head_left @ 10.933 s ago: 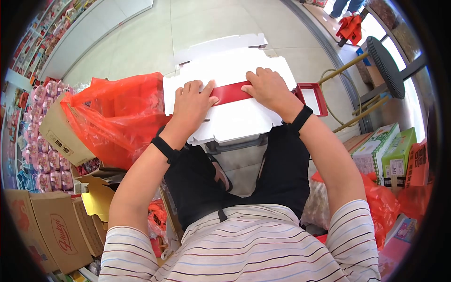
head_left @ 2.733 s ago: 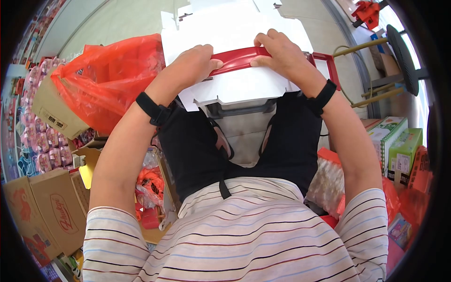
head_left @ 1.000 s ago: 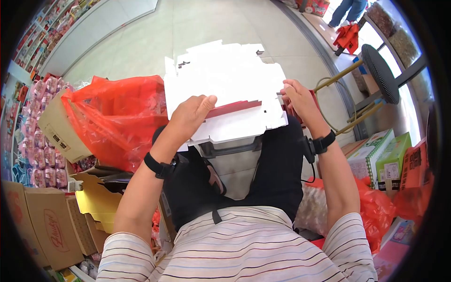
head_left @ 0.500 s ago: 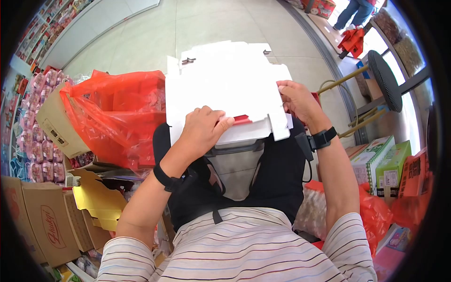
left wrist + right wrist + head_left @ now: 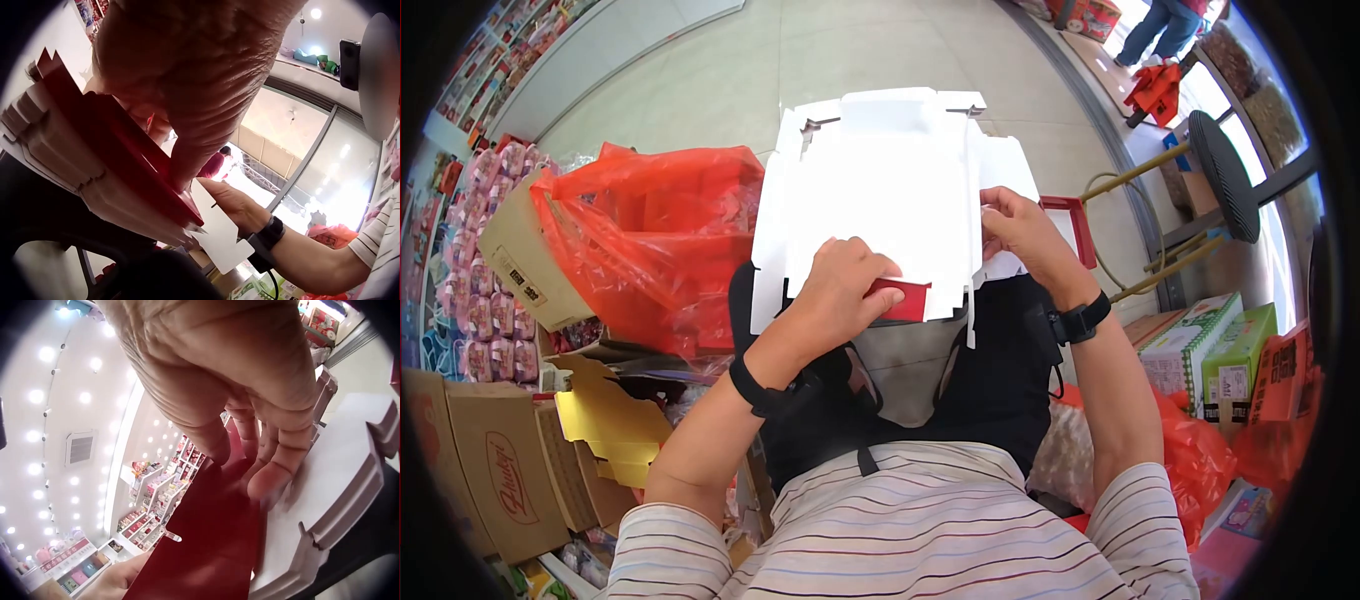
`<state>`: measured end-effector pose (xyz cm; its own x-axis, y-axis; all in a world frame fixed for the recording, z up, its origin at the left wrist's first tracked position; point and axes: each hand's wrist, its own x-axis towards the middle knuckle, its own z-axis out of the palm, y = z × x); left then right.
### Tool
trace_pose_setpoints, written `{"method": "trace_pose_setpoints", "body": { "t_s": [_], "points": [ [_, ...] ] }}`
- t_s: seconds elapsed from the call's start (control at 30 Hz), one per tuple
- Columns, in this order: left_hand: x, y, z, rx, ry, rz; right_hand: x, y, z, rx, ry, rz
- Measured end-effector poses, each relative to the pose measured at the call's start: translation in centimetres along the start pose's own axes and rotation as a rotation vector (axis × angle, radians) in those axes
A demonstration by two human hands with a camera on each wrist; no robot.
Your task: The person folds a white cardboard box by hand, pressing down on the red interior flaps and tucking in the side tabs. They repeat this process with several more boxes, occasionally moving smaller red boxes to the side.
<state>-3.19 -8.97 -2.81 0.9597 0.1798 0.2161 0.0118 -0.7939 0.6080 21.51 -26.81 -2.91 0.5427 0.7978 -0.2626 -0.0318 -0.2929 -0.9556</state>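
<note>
A white cardboard sheet (image 5: 880, 200) with cut flaps lies over other white sheets in front of the knees. The left hand (image 5: 845, 290) pinches its near edge, where a red face (image 5: 905, 302) shows. At the sheet's right side, the right hand (image 5: 1022, 235) has its fingers bent around the edge. The left wrist view shows the left thumb against a red panel (image 5: 106, 137) above stacked white sheets (image 5: 69, 156), with the right hand (image 5: 237, 209) at a white flap. The right hand (image 5: 231, 375) grips the red panel (image 5: 206, 531) in the right wrist view.
A red plastic bag (image 5: 670, 240) and a brown carton (image 5: 520, 260) stand at left. To the right are a red tray-like piece (image 5: 1082, 235), a stool (image 5: 1225, 175) and a green box (image 5: 1240, 350). Someone stands at the far right (image 5: 1160, 30).
Both hands have left the red strip they held across the white sheet. The top sheet has shifted nearer and tilted, its red face showing under the left hand; the right hand has moved to its side.
</note>
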Motion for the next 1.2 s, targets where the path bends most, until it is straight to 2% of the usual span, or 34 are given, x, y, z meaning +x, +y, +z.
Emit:
{"method": "trace_pose_setpoints", "body": {
  "t_s": [0.03,0.13,0.23,0.43,0.53,0.63,0.73,0.77,0.87,0.93,0.97,1.0,1.07,1.13,1.2],
  "points": [
    [-0.2,-0.1,0.0,0.024,-0.028,0.041,-0.1,0.0,0.2,-0.036,0.012,-0.01],
    [-1.0,0.9,0.3,0.098,0.05,0.172,-0.4,-0.5,0.7,-0.132,0.052,-0.016],
    [-1.9,2.0,0.7,0.151,0.172,0.24,-0.7,-0.8,1.5,-0.189,0.076,0.016],
    [-3.0,2.1,2.1,0.182,0.244,0.33,-1.0,-1.2,3.0,-0.278,0.086,0.054],
    [-3.7,3.1,1.6,0.183,0.202,0.35,-0.4,-0.3,3.1,-0.329,0.072,0.002],
    [-4.9,4.5,1.1,0.205,0.092,0.397,0.2,0.6,3.1,-0.403,0.218,-0.142],
    [-6.4,4.8,1.5,-0.111,-0.221,0.358,1.0,0.9,3.7,-0.504,0.306,-0.214],
    [-6.7,4.5,1.1,-0.063,-0.235,0.376,1.0,1.2,3.7,-0.535,0.325,-0.242],
    [-7.2,3.6,-1.2,-0.038,0.095,0.271,1.1,1.3,3.6,-0.587,0.327,-0.247],
    [-7.3,1.1,-4.0,-0.118,0.401,-0.155,0.9,1.1,3.5,-0.599,0.33,-0.22],
    [-7.0,-1.4,-4.8,-0.164,0.52,-0.291,1.2,2.0,3.2,-0.589,0.317,-0.267],
    [-7.0,-4.0,-4.8,-0.208,0.641,-0.428,1.1,1.5,3.3,-0.588,0.307,-0.219],
    [-7.3,-6.3,-4.8,-0.129,0.476,-0.303,0.7,0.2,3.7,-0.582,0.288,-0.124],
    [-6.7,-6.6,-4.3,-0.095,0.305,-0.165,0.5,-0.3,4.2,-0.609,0.299,-0.14],
    [-6.2,-4.8,-3.6,-0.221,0.148,-0.311,0.3,-0.3,4.6,-0.635,0.313,-0.183]
  ]
}}
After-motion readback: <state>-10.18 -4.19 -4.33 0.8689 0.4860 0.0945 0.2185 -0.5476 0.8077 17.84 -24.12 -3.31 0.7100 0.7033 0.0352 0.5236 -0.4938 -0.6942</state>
